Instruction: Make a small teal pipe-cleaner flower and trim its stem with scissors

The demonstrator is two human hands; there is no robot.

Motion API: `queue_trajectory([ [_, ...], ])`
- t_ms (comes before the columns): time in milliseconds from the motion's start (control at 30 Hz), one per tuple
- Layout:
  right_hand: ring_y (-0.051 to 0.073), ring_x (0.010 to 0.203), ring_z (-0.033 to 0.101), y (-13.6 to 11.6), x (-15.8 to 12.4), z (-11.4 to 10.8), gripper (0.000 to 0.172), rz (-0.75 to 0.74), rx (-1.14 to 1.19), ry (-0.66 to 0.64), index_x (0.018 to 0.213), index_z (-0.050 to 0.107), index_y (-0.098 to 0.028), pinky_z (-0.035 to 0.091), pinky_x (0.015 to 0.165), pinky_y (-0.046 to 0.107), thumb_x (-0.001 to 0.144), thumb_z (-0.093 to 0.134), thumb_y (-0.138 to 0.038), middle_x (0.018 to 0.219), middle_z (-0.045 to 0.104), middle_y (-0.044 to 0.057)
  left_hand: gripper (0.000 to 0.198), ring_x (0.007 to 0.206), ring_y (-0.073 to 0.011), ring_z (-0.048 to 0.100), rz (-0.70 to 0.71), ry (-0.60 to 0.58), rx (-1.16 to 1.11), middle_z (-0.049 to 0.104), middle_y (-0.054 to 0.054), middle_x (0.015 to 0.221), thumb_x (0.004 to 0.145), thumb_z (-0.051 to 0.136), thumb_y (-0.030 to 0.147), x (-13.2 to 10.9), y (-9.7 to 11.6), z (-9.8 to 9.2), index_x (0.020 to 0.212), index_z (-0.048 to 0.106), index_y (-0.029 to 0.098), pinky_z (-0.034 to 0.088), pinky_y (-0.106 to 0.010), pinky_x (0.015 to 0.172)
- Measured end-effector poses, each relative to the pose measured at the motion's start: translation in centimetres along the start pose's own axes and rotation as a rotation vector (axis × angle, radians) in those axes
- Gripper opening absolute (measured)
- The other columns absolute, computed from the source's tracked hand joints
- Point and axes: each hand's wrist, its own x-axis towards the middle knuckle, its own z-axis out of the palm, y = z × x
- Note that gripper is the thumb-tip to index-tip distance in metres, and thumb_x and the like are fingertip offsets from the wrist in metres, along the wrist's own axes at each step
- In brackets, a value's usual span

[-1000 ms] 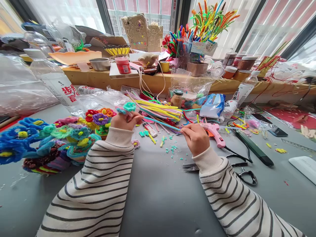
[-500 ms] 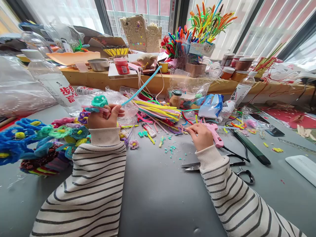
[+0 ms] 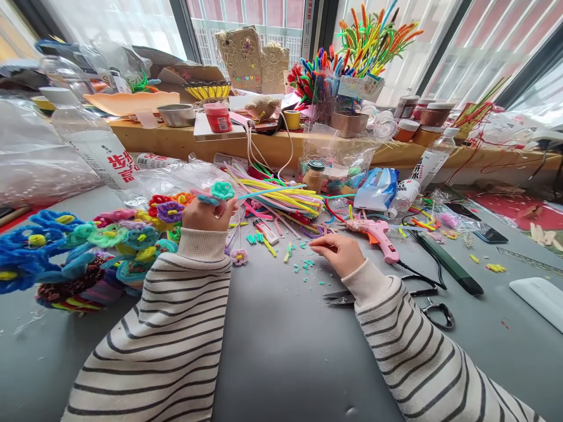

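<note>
My left hand [image 3: 209, 214] is closed around a teal pipe-cleaner flower [image 3: 222, 190], with blue petals or leaves [image 3: 206, 197] beside it. The flower's light blue stem [image 3: 272, 191] points right, almost level, above the bundle of pipe cleaners. My right hand [image 3: 341, 253] is in a pinch just over the table, beside small teal pipe-cleaner scraps [image 3: 303, 266]; whatever its fingertips hold is too small to make out. Behind it lies a pink glue gun [image 3: 382, 240], apart from the hand. Scissors [image 3: 341, 298] lie partly under my right wrist.
Pipe-cleaner flowers [image 3: 109, 234] stand in a pot at the left. Loose pipe cleaners [image 3: 281, 196] lie across the middle. Behind are a lidded jar [image 3: 314, 176], a blue-white packet [image 3: 376, 189] and bottles. A green bar [image 3: 453, 266] and white object [image 3: 536, 302] lie right.
My left hand has moved right with the flower, and its stem has swung down from a steep slant to nearly level. My right hand has moved left and nearer, away from the glue gun.
</note>
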Motion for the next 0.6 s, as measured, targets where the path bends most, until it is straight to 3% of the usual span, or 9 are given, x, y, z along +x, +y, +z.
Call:
queue_trajectory([
  [200,0.014,0.075,0.06,0.2,-0.1,0.2,0.017,-0.063,-0.018,-0.045,0.082,0.065,-0.016,0.048,0.071,0.024,0.07,0.053,-0.012,0.083,0.066,0.004,0.026,0.06,-0.0184,0.052,0.1,-0.162,0.277,0.051,-0.004,0.056,0.066,0.047,0.041,-0.6,-0.3,1.5,0.057,0.05,0.017,0.037,-0.028,0.057],
  [400,0.016,0.075,0.058,0.3,0.0,0.3,0.013,-0.18,-0.107,-0.022,0.08,0.064,-0.016,0.049,0.069,0.028,0.071,0.054,-0.015,0.08,0.065,0.004,0.026,0.065,-0.0168,0.053,0.218,-0.196,0.172,0.054,-0.003,0.061,0.07,0.043,0.041,-1.0,1.9,0.3,0.061,0.052,0.018,0.038,-0.025,0.061],
  [467,0.017,0.081,0.056,0.3,0.1,0.5,0.014,-0.275,-0.169,-0.044,0.082,0.063,-0.016,0.046,0.075,0.033,0.071,0.054,-0.015,0.083,0.064,0.005,0.026,0.06,-0.0161,0.053,0.309,-0.326,0.126,0.054,-0.004,0.058,0.071,0.043,0.039,-1.5,3.3,-0.2,0.061,0.053,0.017,0.039,-0.025,0.059],
  [600,0.018,0.091,0.049,0.4,0.1,1.2,0.021,-0.45,-0.237,-0.131,0.091,0.06,-0.016,0.041,0.083,0.035,0.074,0.049,-0.013,0.093,0.061,0.006,0.018,0.063,-0.0159,0.055,0.501,-0.732,0.069,0.058,-0.003,0.065,0.069,0.049,0.033,-3.1,6.2,-0.7,0.069,0.057,0.017,0.04,-0.024,0.057],
])
